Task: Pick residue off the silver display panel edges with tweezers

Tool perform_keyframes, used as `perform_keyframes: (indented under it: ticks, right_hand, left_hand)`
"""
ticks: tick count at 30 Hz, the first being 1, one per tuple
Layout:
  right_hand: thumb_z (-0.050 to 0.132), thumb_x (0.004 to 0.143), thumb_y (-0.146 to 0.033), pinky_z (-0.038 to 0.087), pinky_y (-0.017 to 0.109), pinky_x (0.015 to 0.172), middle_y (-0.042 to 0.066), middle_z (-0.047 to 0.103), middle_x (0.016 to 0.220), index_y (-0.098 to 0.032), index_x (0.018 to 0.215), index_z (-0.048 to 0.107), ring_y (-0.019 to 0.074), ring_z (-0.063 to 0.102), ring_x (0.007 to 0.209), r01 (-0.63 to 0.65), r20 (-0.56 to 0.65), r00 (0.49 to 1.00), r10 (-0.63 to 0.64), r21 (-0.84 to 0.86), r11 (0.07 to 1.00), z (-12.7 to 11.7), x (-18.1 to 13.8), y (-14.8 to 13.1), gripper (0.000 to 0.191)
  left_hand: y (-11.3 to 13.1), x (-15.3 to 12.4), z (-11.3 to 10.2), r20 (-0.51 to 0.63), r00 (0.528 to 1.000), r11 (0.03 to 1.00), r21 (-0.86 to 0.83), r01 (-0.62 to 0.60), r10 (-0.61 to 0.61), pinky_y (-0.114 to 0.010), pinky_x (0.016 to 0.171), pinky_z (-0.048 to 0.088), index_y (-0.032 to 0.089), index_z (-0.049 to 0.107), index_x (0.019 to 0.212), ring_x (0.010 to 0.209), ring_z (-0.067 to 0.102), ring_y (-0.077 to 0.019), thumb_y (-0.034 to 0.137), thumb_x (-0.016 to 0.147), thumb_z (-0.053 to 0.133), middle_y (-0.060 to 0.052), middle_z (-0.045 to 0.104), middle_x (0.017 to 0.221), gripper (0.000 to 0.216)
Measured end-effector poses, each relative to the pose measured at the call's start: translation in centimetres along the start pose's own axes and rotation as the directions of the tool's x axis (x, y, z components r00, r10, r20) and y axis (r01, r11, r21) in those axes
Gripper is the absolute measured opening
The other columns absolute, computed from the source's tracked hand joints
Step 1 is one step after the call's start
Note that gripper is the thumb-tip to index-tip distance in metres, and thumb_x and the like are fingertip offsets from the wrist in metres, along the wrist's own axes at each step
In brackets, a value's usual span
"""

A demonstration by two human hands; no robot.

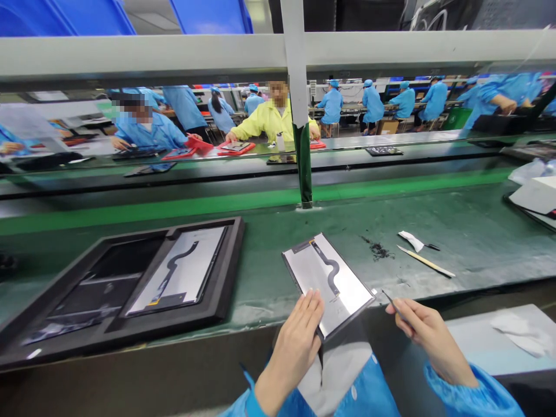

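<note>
Right now both hands work at the near edge of the green counter (456,220). Left hand (297,336) reaches up from bottom centre, forearm in a blue sleeve, wrist straight, fingers extended flat and close together; fingertips press on the near left corner of a display panel (328,281). Grip here is a light one: fingers on top, thumb hidden under the edge, can't tell how far it wraps. Panel lies back side up, tilted diagonally, far end on the counter, near corner overhanging the counter's front edge; a dark curved flex ribbon (326,267) runs down its grey back.

Right hand (423,327) comes in from lower right, also blue sleeve, wrist bent slightly inward, fingers curled. Its grip is closed in a pinch on a thin dark tool (388,297), tip pointing up-left, just beside the panel's right corner but apart from it; can't tell the tool type.

Left of the hands sits a black foam tray (226,272) with another panel (180,269) in its right compartment. Further right on the counter: dark debris (379,249), a white scrap (410,239), a pale stick (425,262). Across the conveyor, people in blue coats and one in yellow (269,121) are at their own stations
</note>
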State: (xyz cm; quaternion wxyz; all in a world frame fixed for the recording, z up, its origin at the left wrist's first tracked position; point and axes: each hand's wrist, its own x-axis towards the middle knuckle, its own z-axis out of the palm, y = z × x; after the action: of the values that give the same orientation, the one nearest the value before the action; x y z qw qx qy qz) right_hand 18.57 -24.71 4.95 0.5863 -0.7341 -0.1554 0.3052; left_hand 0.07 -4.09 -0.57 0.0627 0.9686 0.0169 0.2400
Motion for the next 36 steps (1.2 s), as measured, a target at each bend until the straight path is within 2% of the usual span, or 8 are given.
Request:
perform_keyframes:
  ticks: [6,12,16,21,27,36]
  right_hand:
    - [0.063,0.067,-0.083,0.015,0.026,0.048,-0.007,0.035,0.049,-0.016,0.076,0.069,0.0094,0.025,0.048,0.007,-0.013,1.0,-0.007,-0.002,1.0,-0.8,0.6,0.1,0.068]
    - [0.066,0.058,-0.086,0.012,0.025,0.046,-0.008,0.034,0.047,-0.015,0.071,0.067,0.007,0.022,0.044,0.011,-0.087,0.996,-0.011,0.01,1.0,-1.2,0.8,-1.0,0.072]
    - [0.068,0.06,-0.083,0.013,0.025,0.045,-0.007,0.036,0.048,-0.015,0.072,0.067,0.0071,0.024,0.044,0.025,-0.111,0.993,-0.023,0.017,1.0,-1.6,1.0,-1.1,0.069]
    - [0.069,0.061,-0.081,0.014,0.025,0.044,-0.007,0.036,0.048,-0.015,0.073,0.067,0.0066,0.024,0.043,0.058,-0.117,0.992,-0.054,0.032,0.998,-2.1,1.5,-1.0,0.067]
    - [0.071,0.058,-0.082,0.013,0.023,0.043,-0.008,0.035,0.047,-0.014,0.074,0.067,0.0056,0.023,0.042,0.059,-0.135,0.99,-0.053,0.047,0.997,-2.7,1.9,-1.7,0.069]
    - [0.074,0.049,-0.083,0.012,0.021,0.043,-0.009,0.038,0.045,-0.014,0.07,0.065,0.0035,0.023,0.04,0.042,-0.188,0.982,-0.03,0.059,0.997,-3.5,2.3,-2.8,0.073]
  left_hand:
    - [0.3,0.1,0.2,-0.01,1.0,1.0,0.025,0.016,-0.015,-0.05,0.109,0.047,0.009,0.028,0.151,0.141,0.039,-0.0296,-0.007,0.071,0.038,-0.019,0.049,0.148,0.082]
    - [0.3,-0.1,0.4,-0.013,1.0,1.0,0.016,0.024,-0.024,-0.05,0.11,0.047,0.008,0.033,0.149,0.142,0.037,-0.0297,-0.007,0.071,0.039,-0.018,0.049,0.148,0.079]
    - [0.4,-0.1,0.2,0.0,1.0,1.0,0.019,0.022,-0.022,-0.05,0.11,0.046,0.008,0.03,0.15,0.143,0.036,-0.0305,-0.007,0.072,0.039,-0.019,0.048,0.149,0.08]
    - [0.7,0.2,0.2,-0.011,1.0,0.998,0.056,0.026,-0.025,-0.049,0.108,0.049,0.007,0.03,0.149,0.14,0.041,-0.031,-0.006,0.07,0.04,-0.02,0.05,0.147,0.081]
    - [1.3,0.7,0.4,-0.06,0.998,0.994,0.11,0.025,-0.019,-0.049,0.102,0.054,0.004,0.041,0.141,0.133,0.051,-0.0331,-0.005,0.069,0.042,-0.021,0.057,0.14,0.072]
    - [2.1,1.1,0.8,-0.07,0.997,0.984,0.17,0.049,-0.038,-0.049,0.101,0.055,0.002,0.046,0.136,0.131,0.053,-0.0341,-0.004,0.068,0.044,-0.023,0.057,0.139,0.068]
